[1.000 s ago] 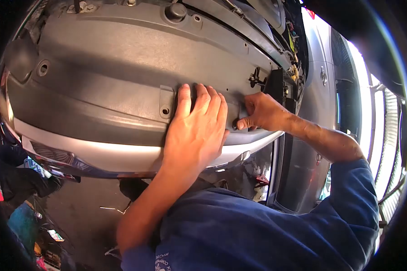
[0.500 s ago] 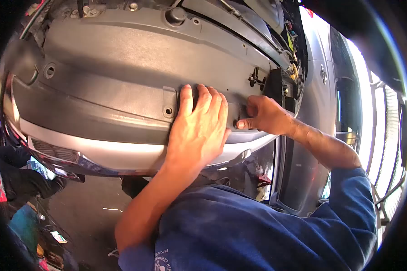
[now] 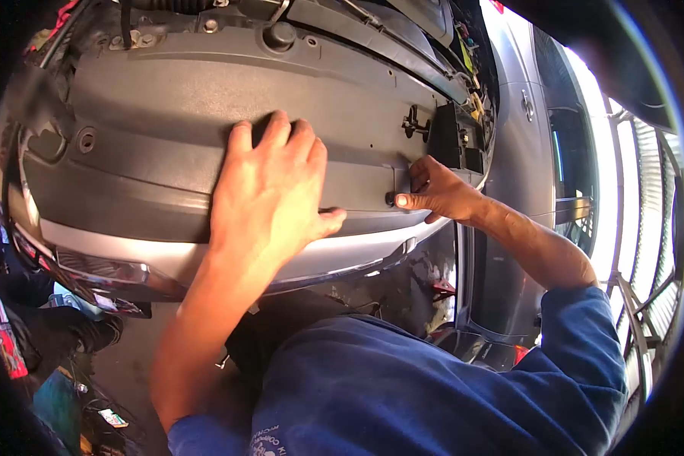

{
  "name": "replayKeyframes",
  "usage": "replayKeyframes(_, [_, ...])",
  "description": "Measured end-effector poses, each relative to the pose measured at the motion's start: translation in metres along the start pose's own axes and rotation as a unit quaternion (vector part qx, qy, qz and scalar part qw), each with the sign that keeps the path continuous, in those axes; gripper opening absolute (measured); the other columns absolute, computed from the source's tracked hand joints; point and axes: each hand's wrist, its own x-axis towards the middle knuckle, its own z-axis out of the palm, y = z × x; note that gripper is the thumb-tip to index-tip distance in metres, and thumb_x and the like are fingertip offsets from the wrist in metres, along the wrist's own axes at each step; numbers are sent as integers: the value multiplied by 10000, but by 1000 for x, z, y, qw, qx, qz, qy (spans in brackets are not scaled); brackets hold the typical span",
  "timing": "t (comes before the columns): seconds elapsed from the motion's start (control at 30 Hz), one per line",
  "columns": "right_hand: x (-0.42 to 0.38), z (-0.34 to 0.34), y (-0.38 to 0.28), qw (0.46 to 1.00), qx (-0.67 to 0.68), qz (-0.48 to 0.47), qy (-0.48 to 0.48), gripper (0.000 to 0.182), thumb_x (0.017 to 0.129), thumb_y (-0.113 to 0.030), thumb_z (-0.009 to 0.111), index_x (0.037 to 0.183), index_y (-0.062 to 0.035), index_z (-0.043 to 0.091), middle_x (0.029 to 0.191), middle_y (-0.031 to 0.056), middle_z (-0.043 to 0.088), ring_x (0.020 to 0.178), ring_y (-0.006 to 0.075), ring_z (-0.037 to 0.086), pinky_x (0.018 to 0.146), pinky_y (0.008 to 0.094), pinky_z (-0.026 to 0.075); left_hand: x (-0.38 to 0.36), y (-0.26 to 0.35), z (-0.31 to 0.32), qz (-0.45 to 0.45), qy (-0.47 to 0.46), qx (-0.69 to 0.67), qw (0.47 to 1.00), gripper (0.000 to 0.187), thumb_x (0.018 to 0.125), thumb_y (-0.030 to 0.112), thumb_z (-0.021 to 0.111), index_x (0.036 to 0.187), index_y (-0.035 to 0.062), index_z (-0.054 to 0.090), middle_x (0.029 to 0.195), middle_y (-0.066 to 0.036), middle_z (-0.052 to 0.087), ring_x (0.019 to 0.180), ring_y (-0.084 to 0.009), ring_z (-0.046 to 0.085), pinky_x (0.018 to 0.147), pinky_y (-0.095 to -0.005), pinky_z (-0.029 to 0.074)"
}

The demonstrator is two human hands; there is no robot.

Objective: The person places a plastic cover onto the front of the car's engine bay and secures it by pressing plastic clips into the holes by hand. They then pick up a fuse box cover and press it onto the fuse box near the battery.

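Observation:
A long black plastic cover panel [image 3: 190, 99] lies across the front of a car, under the raised view of both hands. My left hand [image 3: 270, 186] rests on it with fingers spread and thumb out, holding nothing. Toward the panel's right end is my right hand [image 3: 444, 196], fingers curled and thumb stretched out apart from them. The thumb tip touches or sits right beside a small round black plastic clip [image 3: 391, 199] in the panel. The undersides of the right fingers are partly hidden.
A silver bumper edge [image 3: 144, 247] runs along the panel's near side. A black bracket [image 3: 416, 123] and a black box-shaped part [image 3: 448, 137] stand near the right end. Farther right is a grey car door [image 3: 509, 83]. Assorted items lie on the floor [image 3: 129, 357] at lower left.
My left hand has slid left along the panel, its thumb moving out from the fingers. The right hand stays by the clip. The whole view has shifted slightly.

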Motion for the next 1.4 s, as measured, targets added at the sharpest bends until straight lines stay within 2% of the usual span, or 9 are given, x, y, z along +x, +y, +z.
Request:
replayKeyframes(0.27, [14,9,4,997,70,44,13,957,722,-433,938,1356,22,385,1124,161,551,1043,241,613,620,336,612,-1,-5,10,35,17,-19,999,714,778,497,773,1308,41,632,1321,-90,636,1266,-227,555,1097,-463,374])
replayKeyframes(0.43, [18,13,-1,998,36,15,43,915,722,-363,952,1338,8,385,1098,143,579,1024,219,600,783,373,560,7,-5,5,17,-30,-23,999,716,753,474,791,1317,60,641,1362,-94,635,1285,-250,566,1106,-469,377])
replayKeyframes(0.67, [3,6,-3,993,-69,-63,76,911,713,-513,913,1254,81,484,1142,269,637,1104,359,643,940,429,507,8,2,3,6,13,-25,1000,697,739,495,790,1275,65,673,1331,-93,662,1256,-265,569,1108,-456,361])
replayKeyframes(0.8, [-23,-28,9,978,-20,-175,108,505,856,-352,832,1148,24,664,1045,166,699,886,270,681,821,392,548,7,6,6,9,27,0,1000,730,723,489,809,1299,69,653,1364,-89,647,1273,-283,555,1109,-469,352])
replayKeyframes(0.87, [-10,-101,59,919,-98,-139,355,335,862,-208,800,1123,-21,706,963,121,721,821,228,685,755,374,556,6,7,6,19,35,12,999,749,690,463,833,1299,67,649,1359,-98,648,1272,-300,557,1101,-476,365])
replayKeyframes(0.93, [16,-145,109,949,-79,-107,285,351,830,-222,794,1118,-34,721,985,183,745,949,333,722,855,416,553,6,11,5,19,39,23,999,751,679,483,836,1278,64,661,1337,-84,662,1257,-292,567,1089,-481,375])
replayKeyframes(1.03, [58,-151,152,952,-46,-207,219,302,850,-109,755,1135,-28,695,887,65,705,740,148,645,635,318,545,6,11,4,26,38,36,998,775,649,470,849,1280,61,659,1341,-95,659,1255,-313,570,1082,-482,388])
replayKeyframes(1.17, [82,-129,149,930,-119,-256,235,365,800,-154,818,1126,-35,706,996,176,731,966,360,701,864,435,535,7,16,0,23,36,49,998,797,627,478,858,1275,60,661,1345,-104,656,1263,-329,569,1079,-476,397])
replayKeyframes(1.4, [102,-125,154,903,-34,-323,280,280,814,-192,790,1043,-42,728,967,190,733,950,378,707,837,446,547,7,27,-2,-13,34,63,997,826,567,419,907,1273,64,666,1345,-95,655,1280,-325,553,1111,-496,357])
